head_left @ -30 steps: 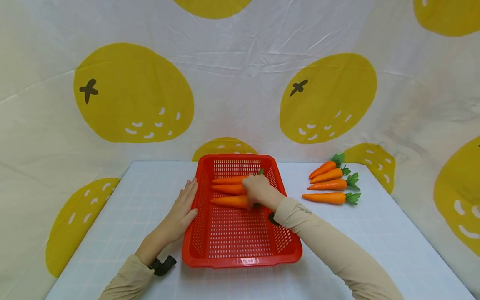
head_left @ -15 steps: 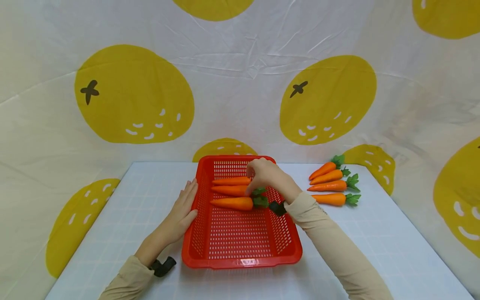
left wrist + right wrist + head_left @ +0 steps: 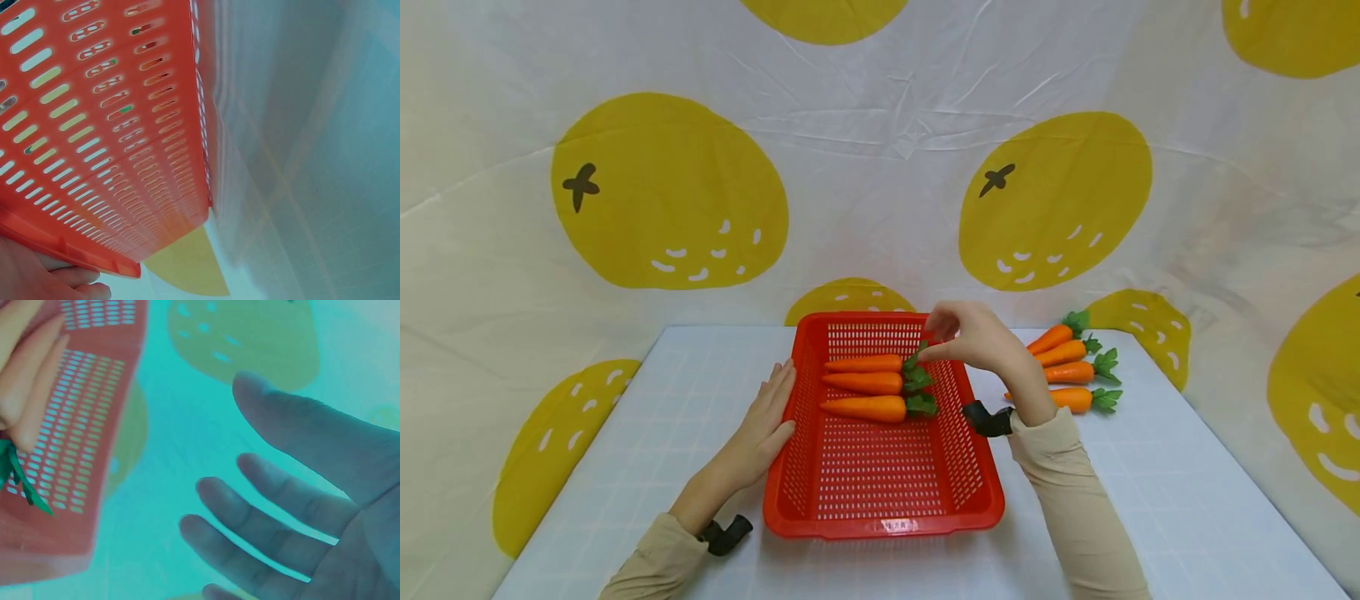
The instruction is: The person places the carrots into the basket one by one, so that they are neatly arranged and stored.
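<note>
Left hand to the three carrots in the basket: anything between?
Yes, the red basket's left wall stands between left hand and carrots; head view shows it.

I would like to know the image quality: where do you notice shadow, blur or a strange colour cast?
Head view: carrots look clear, a soft shadow lies on the table by the near edge of the basket; left wrist view: table hazy; right wrist view: strong cyan cast, basket rim soft, right hand dark and bluish.

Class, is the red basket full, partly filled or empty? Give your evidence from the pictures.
Partly filled. Three carrots lie side by side inside the red basket, and nearer the camera its perforated floor shows bare.
</note>
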A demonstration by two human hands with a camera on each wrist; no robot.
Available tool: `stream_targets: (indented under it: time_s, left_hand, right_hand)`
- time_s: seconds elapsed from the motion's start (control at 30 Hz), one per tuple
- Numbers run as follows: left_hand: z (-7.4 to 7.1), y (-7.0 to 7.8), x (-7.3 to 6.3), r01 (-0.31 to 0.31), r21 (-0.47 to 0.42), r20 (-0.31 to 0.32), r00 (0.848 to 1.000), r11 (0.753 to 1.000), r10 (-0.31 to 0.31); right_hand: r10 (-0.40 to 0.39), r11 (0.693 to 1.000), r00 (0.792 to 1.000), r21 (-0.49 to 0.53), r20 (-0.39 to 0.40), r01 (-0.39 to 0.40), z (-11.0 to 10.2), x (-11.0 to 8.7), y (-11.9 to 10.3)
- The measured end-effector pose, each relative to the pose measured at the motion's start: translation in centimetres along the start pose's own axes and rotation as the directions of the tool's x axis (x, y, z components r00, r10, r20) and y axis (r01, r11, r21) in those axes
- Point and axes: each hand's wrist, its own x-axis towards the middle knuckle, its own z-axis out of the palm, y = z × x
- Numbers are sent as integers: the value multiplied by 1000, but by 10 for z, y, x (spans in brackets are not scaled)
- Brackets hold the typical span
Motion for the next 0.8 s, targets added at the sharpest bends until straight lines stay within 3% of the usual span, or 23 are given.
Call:
stream_targets:
  time_s: [0.23, 0.47, 0.63, 0.8]
  left_hand:
    - [1, 0, 0, 9, 2, 3, 1000, 1000, -9]
    - [1, 0, 0, -3, 3, -1, 1000, 1000, 3]
    - [1, -1, 0, -20, 4, -5, 1000, 1000, 20]
    - [1, -3, 0, -57, 2, -22, 998, 998, 57]
  right_hand:
    - [-25, 998, 986, 61, -164, 36, -18, -30, 18]
    - [-65, 994, 921, 60, -383, 94, -32, -61, 43]
    - [6, 994, 884, 103, -467, 47, -40, -81, 64]
    - [106, 988, 870, 152, -482, -36, -47, -98, 90]
